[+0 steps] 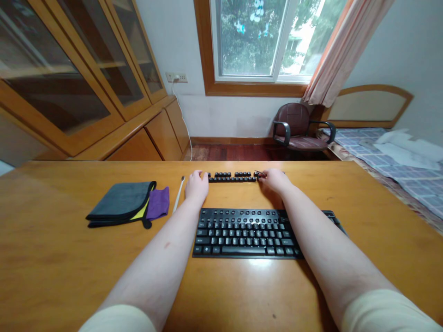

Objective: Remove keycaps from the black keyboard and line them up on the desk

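Observation:
A black keyboard (242, 233) lies on the desk between my forearms. Its upper two rows show bare switch posts, while the lower rows carry their caps. Beyond it, loose black keycaps (232, 177) stand lined up in two rows. My left hand (197, 186) rests at the left end of these rows, thumb and fingers slightly apart, with nothing visible in it. At the right end, my right hand (276, 180) is closed on a thin metal tool (259, 173), its tip near the last caps. My right forearm covers part of the keyboard's right side.
Left of my left hand lie a thin white brush (179, 193), a purple cloth (158, 203) and a folded grey cloth (121, 201) with black edging. Past the wooden desk (62, 276) stand a glass-fronted cabinet (114, 92), a brown chair (296, 127) and a bed (394, 157).

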`<control>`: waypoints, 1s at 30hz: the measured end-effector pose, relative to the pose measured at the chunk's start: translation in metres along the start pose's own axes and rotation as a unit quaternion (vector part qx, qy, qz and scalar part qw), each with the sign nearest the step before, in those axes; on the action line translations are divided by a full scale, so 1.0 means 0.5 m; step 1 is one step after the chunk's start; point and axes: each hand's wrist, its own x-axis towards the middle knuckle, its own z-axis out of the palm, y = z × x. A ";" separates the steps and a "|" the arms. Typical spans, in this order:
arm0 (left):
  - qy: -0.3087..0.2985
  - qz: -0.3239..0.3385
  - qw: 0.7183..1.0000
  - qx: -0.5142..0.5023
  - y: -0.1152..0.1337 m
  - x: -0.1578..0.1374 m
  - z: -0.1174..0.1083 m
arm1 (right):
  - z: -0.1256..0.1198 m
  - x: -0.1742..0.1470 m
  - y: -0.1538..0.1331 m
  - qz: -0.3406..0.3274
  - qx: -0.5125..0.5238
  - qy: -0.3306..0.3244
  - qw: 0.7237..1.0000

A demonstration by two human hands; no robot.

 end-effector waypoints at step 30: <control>-0.020 0.017 0.999 -0.041 0.002 0.000 0.005 | 0.007 0.004 0.002 -0.029 0.016 -0.018 0.999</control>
